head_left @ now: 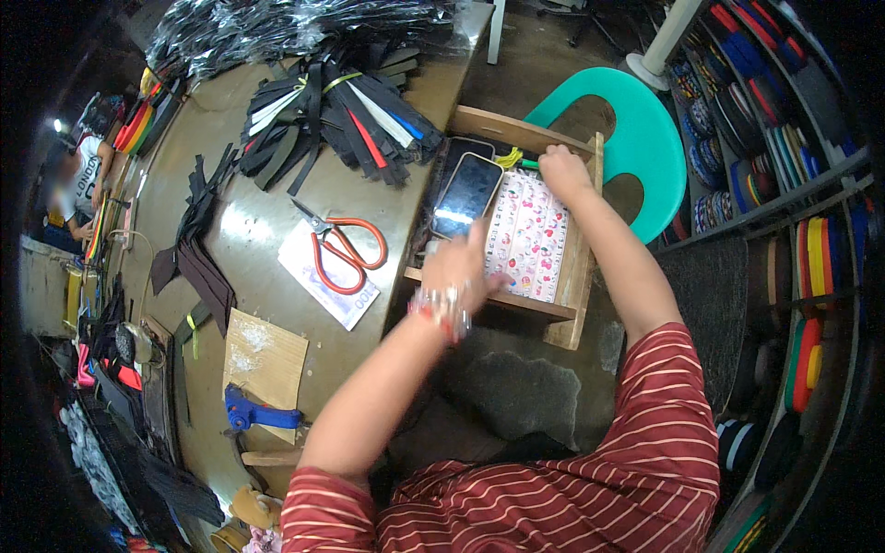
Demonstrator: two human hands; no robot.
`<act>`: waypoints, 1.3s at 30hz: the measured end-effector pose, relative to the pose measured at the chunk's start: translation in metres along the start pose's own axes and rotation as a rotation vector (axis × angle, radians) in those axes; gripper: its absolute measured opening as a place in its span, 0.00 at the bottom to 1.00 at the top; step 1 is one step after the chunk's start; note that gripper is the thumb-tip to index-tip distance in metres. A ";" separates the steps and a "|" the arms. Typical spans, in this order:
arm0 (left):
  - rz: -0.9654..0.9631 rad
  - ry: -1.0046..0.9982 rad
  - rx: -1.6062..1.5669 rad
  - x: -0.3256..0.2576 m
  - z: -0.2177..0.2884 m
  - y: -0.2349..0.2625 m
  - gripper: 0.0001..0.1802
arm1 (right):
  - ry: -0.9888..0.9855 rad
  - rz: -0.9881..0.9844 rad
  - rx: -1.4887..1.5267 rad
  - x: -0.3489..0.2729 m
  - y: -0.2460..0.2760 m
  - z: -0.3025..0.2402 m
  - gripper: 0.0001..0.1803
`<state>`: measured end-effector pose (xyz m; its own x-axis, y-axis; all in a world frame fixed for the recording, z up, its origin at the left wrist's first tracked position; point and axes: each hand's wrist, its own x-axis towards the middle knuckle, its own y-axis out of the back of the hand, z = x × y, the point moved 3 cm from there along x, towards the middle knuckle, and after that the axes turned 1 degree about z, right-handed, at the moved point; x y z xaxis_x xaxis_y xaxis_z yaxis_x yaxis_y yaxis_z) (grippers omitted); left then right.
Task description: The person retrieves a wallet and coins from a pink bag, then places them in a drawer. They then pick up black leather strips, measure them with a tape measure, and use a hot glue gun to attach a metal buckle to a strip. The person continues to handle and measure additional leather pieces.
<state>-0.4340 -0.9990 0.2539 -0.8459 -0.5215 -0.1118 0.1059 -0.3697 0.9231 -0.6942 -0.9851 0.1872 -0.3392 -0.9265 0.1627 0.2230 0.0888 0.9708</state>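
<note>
— How far along are you?

— I judge I'm mid-way through rummaging: the wooden drawer (579, 267) is pulled open at twelve o'clock from my chest. My left hand (458, 267) rests at the drawer's near edge, fingers loosely curled with one pointing out, gripping nothing I can see. My right hand (562, 171) is closed at the far end of the patterned sheet (530, 235); whether it pinches anything, I cannot tell. Nothing is lifted out yet.

— And the count?

— Two phones (467, 194) in the drawer, at nine o'clock from the one sheet. On the surface (267, 221), at ten o'clock from my left hand: one pair of scissors (343, 251), lying on one banknote (327, 276).
</note>
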 end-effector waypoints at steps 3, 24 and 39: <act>0.181 -0.127 -0.210 -0.084 0.012 0.033 0.37 | -0.269 -0.118 0.394 0.014 0.034 0.026 0.15; 0.432 0.171 -0.308 -0.376 -0.101 -0.011 0.11 | 0.299 -0.234 -0.237 -0.002 -0.010 0.017 0.07; 0.425 0.234 -0.390 -0.374 -0.105 -0.012 0.11 | 0.230 -0.106 -0.131 -0.013 -0.020 0.027 0.07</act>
<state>-0.0635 -0.8805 0.2460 -0.5556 -0.8231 0.1174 0.6286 -0.3235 0.7072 -0.7188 -0.9651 0.1702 -0.1541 -0.9880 0.0025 0.3187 -0.0473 0.9467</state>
